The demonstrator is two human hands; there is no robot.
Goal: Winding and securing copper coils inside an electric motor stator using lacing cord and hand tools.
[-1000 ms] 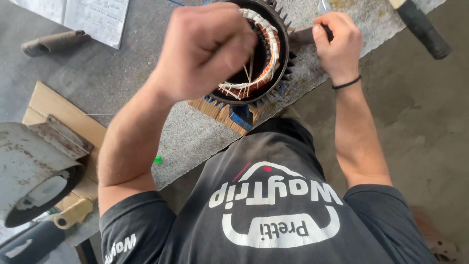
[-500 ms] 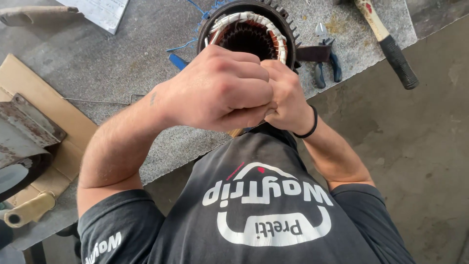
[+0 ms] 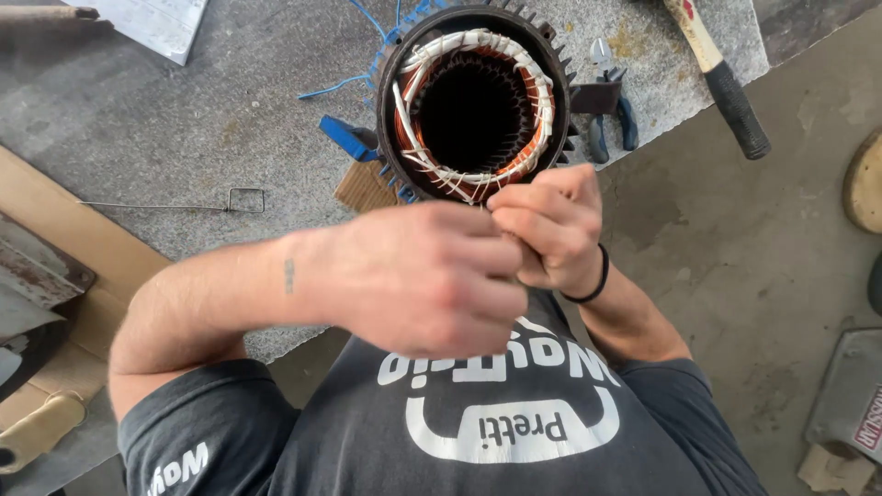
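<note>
Having drawn back from the motor stator [image 3: 473, 99] on the bench, left hand [image 3: 432, 276] and right hand [image 3: 549, 225] met just below its rim, fingers pinched together, seemingly tightening white lacing cord.

A white printed paper sheet [image 3: 152, 23] lies on the bench at the upper left of the frame. A red-and-white label [image 3: 868, 424] shows at the lower right edge, on a grey plate.

A workshop: motor stator [image 3: 473, 101], pliers [image 3: 611, 115] and hammer [image 3: 721, 78] on a workbench [image 3: 184, 138].
</note>
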